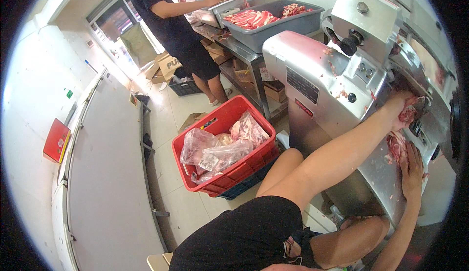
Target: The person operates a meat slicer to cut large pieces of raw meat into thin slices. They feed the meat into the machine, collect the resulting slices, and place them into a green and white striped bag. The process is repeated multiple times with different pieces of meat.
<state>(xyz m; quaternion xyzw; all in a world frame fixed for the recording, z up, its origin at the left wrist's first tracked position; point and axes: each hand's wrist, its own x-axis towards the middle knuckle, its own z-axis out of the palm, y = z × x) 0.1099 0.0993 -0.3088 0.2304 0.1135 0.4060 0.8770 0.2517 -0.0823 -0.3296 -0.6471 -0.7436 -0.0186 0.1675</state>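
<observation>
A metal meat slicer [315, 75] with bits of meat on its housing stands at my right. My left arm reaches up to its blade area, where my left hand [402, 112] grips a piece of red meat [414, 106], its fingers partly hidden. Below it, sliced meat [394, 146] lies at the lower part of the machine. My right hand [412, 169] rests against these slices, fingers stretched out and pointing upward.
A red crate [188, 168] of bagged meat stands beside my legs. Beyond it, a co-worker [168, 34] in dark clothes works at another slicer, beside a gray tub [249, 39] of meat on a steel table [254, 56]. A long white panelled unit [110, 173] runs along the left.
</observation>
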